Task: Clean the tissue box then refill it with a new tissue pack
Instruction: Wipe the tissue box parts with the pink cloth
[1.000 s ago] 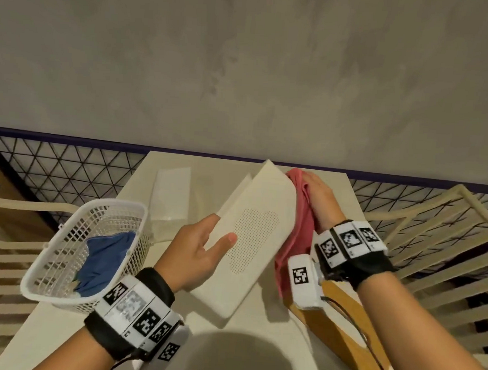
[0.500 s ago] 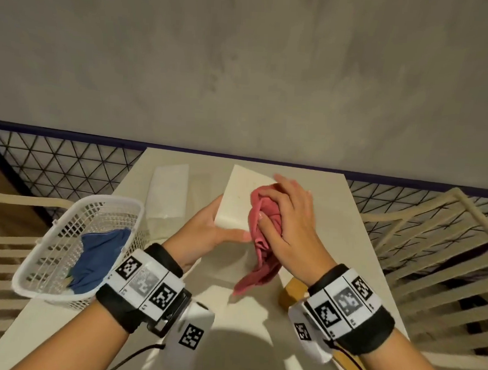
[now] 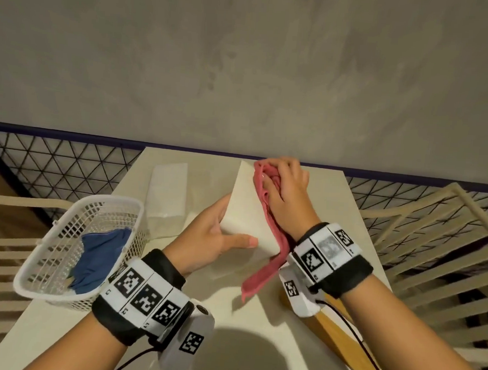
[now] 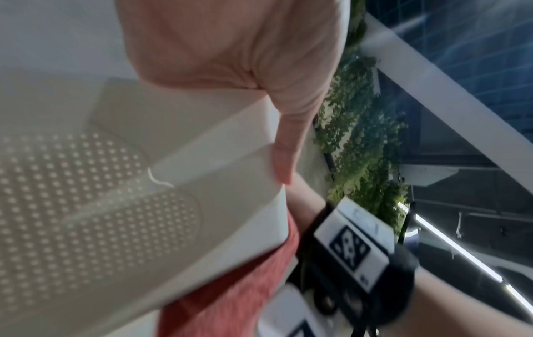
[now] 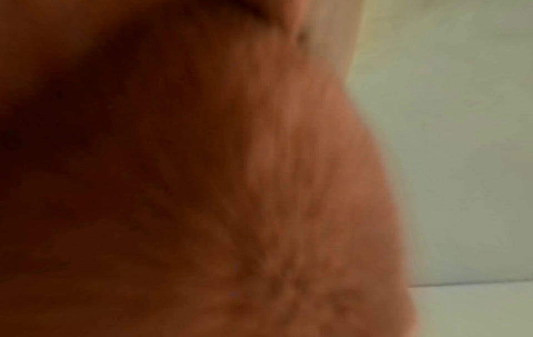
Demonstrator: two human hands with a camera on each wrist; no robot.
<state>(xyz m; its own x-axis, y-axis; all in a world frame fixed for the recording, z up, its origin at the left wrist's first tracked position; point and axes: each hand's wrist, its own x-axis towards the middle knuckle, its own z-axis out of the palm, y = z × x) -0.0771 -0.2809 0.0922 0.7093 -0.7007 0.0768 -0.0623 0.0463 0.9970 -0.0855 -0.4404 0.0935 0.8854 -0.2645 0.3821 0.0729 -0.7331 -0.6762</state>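
The white tissue box [image 3: 245,210] is lifted above the table [image 3: 257,328] and tilted, its far end raised. My left hand [image 3: 219,237] grips its near end, thumb across the face. The left wrist view shows the box's perforated underside [image 4: 86,205] with my thumb on its edge. My right hand [image 3: 283,193] holds a bunched red cloth [image 3: 267,203] against the box's right side, and a tail of cloth hangs down below. The right wrist view is filled by blurred red cloth [image 5: 230,182]. A white tissue pack [image 3: 168,191] lies flat on the table at the back left.
A white plastic basket [image 3: 76,249] with a blue cloth [image 3: 98,259] inside sits at the table's left edge. A wooden lid [image 3: 339,342] lies on the table under my right wrist. Slatted chairs stand on both sides, and a wire fence runs behind.
The box has been turned and tilted by my left hand. My right hand has moved with the cloth from the box's middle face to its upper right edge.
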